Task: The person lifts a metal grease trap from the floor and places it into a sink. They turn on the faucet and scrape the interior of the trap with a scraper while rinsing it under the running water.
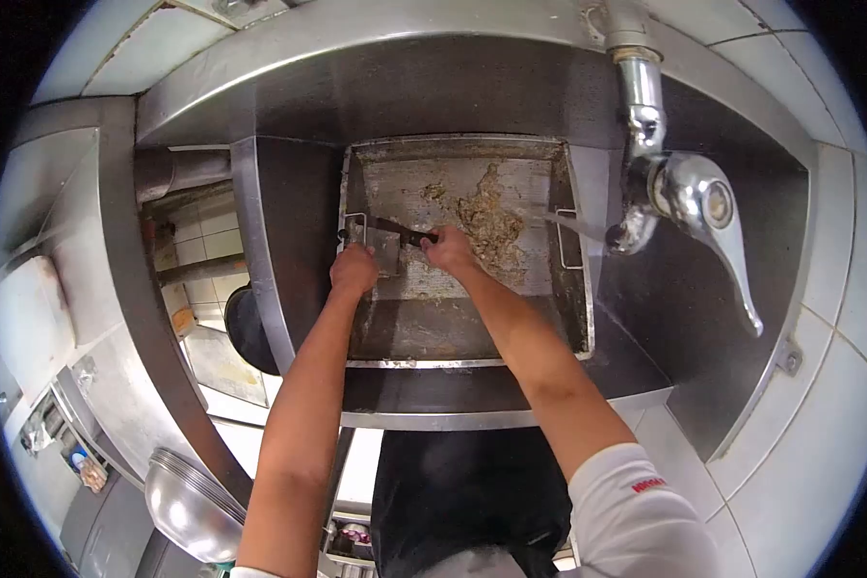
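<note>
A deep rectangular metal tray lies in the sink, with clumped brown, greasy residue on its floor. My left hand is closed at the tray's left wall, just below the wire handle; its grip is partly hidden. My right hand is wrapped round the dark handle of a scraper, whose flat metal blade seems to rest inside the tray near my left hand. How the blade joins the handle is hard to make out. The residue lies just right of my right hand.
Water runs from the chrome tap towards the tray's right side; its lever hangs over the right of the sink. Stacked metal bowls stand lower left. A dark round pan sits beside the sink's left wall.
</note>
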Action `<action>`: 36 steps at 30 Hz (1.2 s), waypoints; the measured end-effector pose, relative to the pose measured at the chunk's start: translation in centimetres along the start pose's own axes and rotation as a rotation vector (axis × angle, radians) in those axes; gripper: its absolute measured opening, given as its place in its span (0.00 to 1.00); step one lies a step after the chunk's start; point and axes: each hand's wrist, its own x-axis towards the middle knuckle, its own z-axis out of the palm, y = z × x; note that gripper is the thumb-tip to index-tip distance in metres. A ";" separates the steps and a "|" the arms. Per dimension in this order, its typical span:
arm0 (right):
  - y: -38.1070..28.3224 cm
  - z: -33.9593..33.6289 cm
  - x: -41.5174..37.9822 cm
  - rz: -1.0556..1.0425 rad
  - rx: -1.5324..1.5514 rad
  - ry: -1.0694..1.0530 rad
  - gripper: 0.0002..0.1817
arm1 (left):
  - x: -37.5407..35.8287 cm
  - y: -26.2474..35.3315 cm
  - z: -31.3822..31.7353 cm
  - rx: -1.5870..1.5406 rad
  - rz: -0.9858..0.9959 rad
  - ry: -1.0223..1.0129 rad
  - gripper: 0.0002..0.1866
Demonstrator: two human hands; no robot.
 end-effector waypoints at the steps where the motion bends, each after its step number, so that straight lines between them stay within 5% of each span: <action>1: -0.6 -0.5 -0.7 0.021 -0.027 -0.002 0.20 | -0.2 0.0 0.1 0.011 -0.009 0.008 0.20; 6: -2.2 -7.2 -2.7 -0.024 -0.357 0.056 0.15 | -0.7 0.0 0.2 -0.055 0.063 0.113 0.19; 9: -1.2 -8.6 -3.0 -0.042 -0.218 0.020 0.16 | -0.6 0.3 0.1 -0.061 0.049 0.133 0.20; 11: 1.0 -6.2 -1.9 0.015 0.098 -0.070 0.18 | -0.4 0.7 -0.3 -0.008 -0.073 -0.044 0.19; 14: 1.2 -2.0 0.4 0.015 0.116 -0.356 0.23 | -1.1 1.2 -0.9 0.014 -0.092 -0.025 0.19; 17: 0.4 -0.3 1.5 0.155 0.168 -0.381 0.23 | -1.8 1.9 -1.7 -0.058 -0.148 -0.019 0.19; 19: 0.9 -0.9 1.6 0.088 0.130 -0.362 0.22 | -2.2 2.0 -2.1 -0.053 -0.141 -0.016 0.19; 21: 1.2 -1.8 1.1 0.092 -0.096 -0.104 0.20 | -2.3 1.9 -1.8 -0.055 -0.134 -0.019 0.19; 28: 1.9 -10.2 -0.3 0.090 -0.332 -0.028 0.20 | -2.0 2.0 -2.1 -0.062 -0.112 -0.030 0.19; 30: 0.5 -10.5 -2.0 -0.107 -0.195 -0.208 0.22 | -2.0 2.0 -2.0 -0.082 -0.124 -0.026 0.19; 33: 2.4 -3.9 0.5 0.032 -0.135 -0.297 0.22 | -1.7 1.8 -1.6 -0.022 -0.120 -0.008 0.19; 36: 2.2 0.1 -0.5 -0.043 -0.106 -0.235 0.21 | -1.2 1.8 -1.5 -0.050 -0.156 -0.010 0.18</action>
